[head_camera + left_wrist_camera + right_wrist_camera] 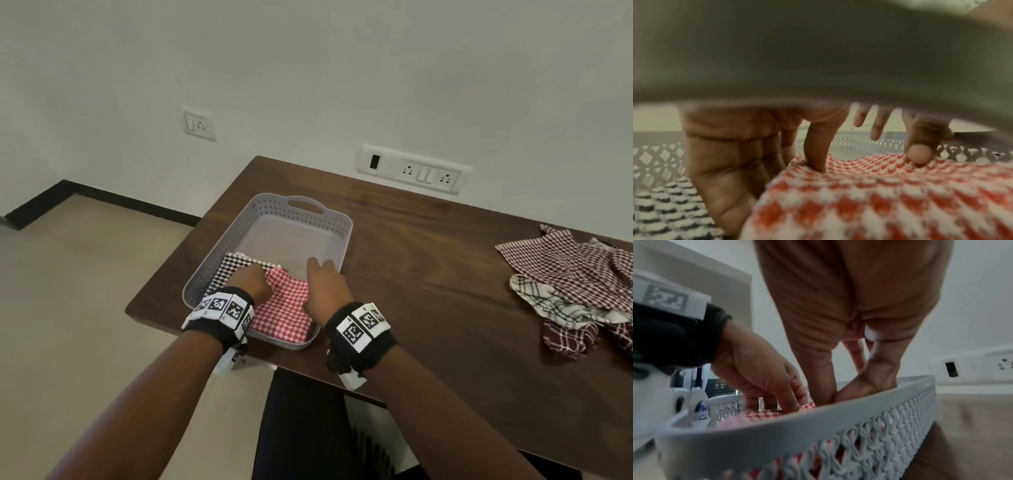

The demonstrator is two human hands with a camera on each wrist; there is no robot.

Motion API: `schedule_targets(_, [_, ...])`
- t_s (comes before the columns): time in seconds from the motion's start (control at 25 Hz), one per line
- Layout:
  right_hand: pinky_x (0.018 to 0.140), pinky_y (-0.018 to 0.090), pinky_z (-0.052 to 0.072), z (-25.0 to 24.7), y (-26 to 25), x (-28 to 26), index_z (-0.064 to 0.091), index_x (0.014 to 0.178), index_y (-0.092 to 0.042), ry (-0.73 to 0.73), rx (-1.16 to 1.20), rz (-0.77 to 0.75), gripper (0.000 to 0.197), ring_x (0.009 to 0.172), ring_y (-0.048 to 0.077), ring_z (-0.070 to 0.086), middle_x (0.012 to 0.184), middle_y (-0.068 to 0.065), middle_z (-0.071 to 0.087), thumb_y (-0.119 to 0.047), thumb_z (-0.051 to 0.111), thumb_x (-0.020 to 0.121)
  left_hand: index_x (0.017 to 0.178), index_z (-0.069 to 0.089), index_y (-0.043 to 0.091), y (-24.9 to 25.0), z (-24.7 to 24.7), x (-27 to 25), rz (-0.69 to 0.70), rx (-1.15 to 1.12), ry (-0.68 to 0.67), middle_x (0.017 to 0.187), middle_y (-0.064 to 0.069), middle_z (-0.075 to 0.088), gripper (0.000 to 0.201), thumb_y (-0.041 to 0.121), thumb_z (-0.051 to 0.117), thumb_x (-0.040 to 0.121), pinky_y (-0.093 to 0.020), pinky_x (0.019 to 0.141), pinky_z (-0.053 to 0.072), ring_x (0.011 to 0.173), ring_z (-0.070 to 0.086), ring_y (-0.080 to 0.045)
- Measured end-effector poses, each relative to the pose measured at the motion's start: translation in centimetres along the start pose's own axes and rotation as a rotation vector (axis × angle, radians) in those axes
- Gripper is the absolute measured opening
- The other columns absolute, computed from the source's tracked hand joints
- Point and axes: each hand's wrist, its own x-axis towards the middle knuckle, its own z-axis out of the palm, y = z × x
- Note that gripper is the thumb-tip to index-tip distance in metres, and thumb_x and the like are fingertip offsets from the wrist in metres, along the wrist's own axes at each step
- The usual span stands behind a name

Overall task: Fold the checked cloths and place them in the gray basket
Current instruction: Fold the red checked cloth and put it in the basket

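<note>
The gray basket [306,199] stands on the left part of the table. A folded black-and-white checked cloth [233,265] lies in its left half. A folded red-and-white checked cloth [284,315] lies beside it at the near end. My left hand [253,281] grips the red cloth's [879,203] left edge, three fingers curled down beside it, forefinger and thumb pressing on top. My right hand [325,287] reaches down inside the right wall [777,431]. Its thumb and forefinger meet at the cloth's [760,414] right corner, tips half hidden by the rim.
A loose pile of unfolded checked cloths [575,274], maroon and white ones, lies at the table's right end. Bare brown tabletop [428,274] separates it from the basket. Wall sockets [414,169] sit behind the table. The basket's near end is close to the table's front edge.
</note>
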Motion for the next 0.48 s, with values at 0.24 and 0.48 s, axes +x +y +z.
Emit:
schedule_targets(0.24, [0.108, 0.059, 0.031, 1.5, 0.8, -0.5, 0.064, 0.114, -0.016, -0.175, -0.202, -0.126, 0.038, 0.118, 0.030, 0.051, 0.119, 0.009, 0.059, -0.039, 0.070, 0.085, 0.122, 0.062, 0.002, 0.3, 0.6, -0.4, -0.028, 0.012, 0.046, 0.126, -0.018, 0.064, 0.037, 0.025, 0.062, 0.093, -0.040, 0.100, 0.046, 0.117, 0.060, -0.033])
schedule_targets(0.48, [0.110, 0.059, 0.032, -0.1, 5.5, -1.8, 0.067, 0.108, -0.019, 0.057, 0.094, -0.268, 0.031, 0.113, 0.026, 0.058, 0.109, 0.005, 0.068, -0.040, 0.067, 0.085, 0.130, 0.042, 0.007, 4.8, -0.8, -3.0, 0.025, -0.016, 0.204, 0.136, -0.022, 0.043, 0.047, 0.022, 0.060, 0.089, -0.049, 0.101, 0.042, 0.126, 0.044, -0.039])
